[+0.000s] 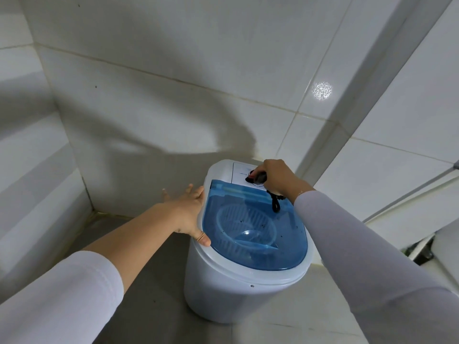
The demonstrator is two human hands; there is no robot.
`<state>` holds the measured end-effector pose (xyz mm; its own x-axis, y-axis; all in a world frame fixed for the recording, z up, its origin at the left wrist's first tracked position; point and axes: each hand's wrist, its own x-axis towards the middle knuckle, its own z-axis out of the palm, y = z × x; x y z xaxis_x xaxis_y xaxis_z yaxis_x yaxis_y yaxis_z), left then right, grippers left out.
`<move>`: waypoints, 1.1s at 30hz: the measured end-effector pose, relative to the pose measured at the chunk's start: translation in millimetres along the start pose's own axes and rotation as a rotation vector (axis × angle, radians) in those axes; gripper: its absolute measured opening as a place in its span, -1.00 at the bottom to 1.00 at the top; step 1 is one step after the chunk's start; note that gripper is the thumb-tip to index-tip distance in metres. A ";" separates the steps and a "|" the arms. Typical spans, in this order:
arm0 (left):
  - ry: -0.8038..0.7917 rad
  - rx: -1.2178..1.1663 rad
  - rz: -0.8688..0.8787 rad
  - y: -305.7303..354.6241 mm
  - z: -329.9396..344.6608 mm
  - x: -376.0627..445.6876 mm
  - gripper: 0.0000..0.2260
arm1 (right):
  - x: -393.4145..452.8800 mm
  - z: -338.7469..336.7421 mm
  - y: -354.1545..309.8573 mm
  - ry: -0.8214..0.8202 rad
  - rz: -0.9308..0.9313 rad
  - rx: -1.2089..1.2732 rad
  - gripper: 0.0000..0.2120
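Small washer (223, 294) in the tiled corner (87, 194). My left hand (188, 214), fingers spread, presses its left rim, probably to steady it, while my right hand (278, 177) pinches a dark knob-like piece (258, 179) at its far panel (242, 172).
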<state>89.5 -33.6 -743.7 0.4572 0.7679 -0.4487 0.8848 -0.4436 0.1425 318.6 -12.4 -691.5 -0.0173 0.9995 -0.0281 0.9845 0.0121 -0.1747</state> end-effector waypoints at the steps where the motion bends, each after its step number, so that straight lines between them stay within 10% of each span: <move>1: 0.006 -0.004 -0.003 -0.1 0.7 0.0 0.20 | -2.9 -1.0 1.6 -0.025 -0.006 -0.002 -0.54; 12: 0.114 -0.127 -0.107 5.6 16.3 -17.5 0.02 | -10.6 -66.7 -18.7 -0.027 -0.056 -0.137 -0.50; 26: 0.152 -0.014 -0.090 23.6 25.6 -35.1 -0.16 | 11.9 33.2 -83.1 0.042 -0.325 -0.241 -0.54; 33: 0.132 -0.011 -0.084 23.1 27.1 -35.7 -0.12 | -3.6 48.7 -77.3 -0.175 -0.179 -0.033 -0.46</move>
<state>91.2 -83.8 -748.3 0.3888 0.8566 -0.3392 0.9210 -0.3709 0.1190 234.1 -18.5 -725.9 -0.2193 0.9607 -0.1704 0.9681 0.1926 -0.1601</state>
